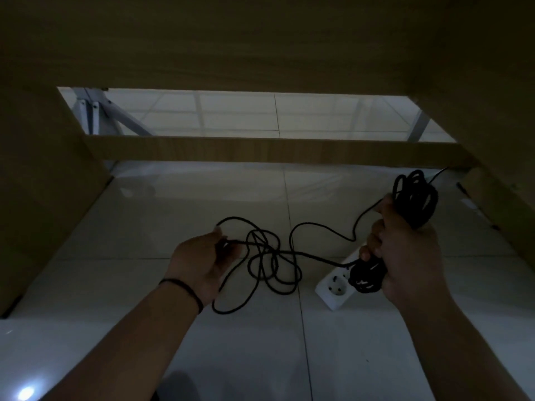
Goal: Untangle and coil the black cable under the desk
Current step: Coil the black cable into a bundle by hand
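Right hand [405,250] is fisted round the wound part of the black cable [269,256], loops sticking out above & below the fist, prob so the finished coil can't spring open while the rest gets fed in; it hovers over the white power strip [335,287] nr the right side of the tiled floor [173,215] under the desk [260,39]. Left hand [202,261], palm turned inward w/ a dark band on the wrist, fingers curled & pinching the loose run by its free end. The tangle lies on the floor between the two hands, not yet undone, so I'd judge the left holds the slack out to shake loops free
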Available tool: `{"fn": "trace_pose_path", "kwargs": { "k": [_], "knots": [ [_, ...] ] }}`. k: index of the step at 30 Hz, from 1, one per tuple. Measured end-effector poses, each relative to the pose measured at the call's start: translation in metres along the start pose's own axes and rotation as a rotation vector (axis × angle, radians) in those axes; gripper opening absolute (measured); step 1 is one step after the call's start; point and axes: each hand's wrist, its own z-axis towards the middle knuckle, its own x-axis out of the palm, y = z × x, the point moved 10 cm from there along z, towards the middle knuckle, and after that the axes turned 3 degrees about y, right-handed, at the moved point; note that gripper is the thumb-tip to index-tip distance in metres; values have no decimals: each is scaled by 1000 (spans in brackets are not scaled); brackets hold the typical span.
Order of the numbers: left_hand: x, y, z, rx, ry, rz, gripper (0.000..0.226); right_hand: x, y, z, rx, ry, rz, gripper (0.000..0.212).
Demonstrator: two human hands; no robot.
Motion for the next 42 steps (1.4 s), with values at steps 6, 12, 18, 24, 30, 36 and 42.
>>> {"fn": "trace_pose_path", "kwargs": {
  "k": [6, 12, 18, 24, 30, 36, 42],
  "knots": [
    [-7, -11, 6, 56, -16, -225, 16, -4, 0, 0, -16, -26, -93, 22],
    [-9, -18, 9, 97, -31, -261, 22, -9, -2, 3, -45, -61, -234, 21],
    [-53, -24, 25, 95, -268, -281, 36, -5, -9, 4, 36, -13, -111, 21],
    [-22, -52, -2, 524, -225, 476, 33, 20, -17, -9, 92, 95, -10, 24],
    [81, 55, -54, 422, 759, 961, 39, 46, -15, -27, 107, 222, 78, 25],
    [78, 57, -57, 415, 696, 1147, 25, 33, 2, -20, 60, 178, 102, 23],
    [73, 7, -49, 898, 548, 1360, 20, -9, 15, 2, 12, 9, 104, 20]
  ]
}}
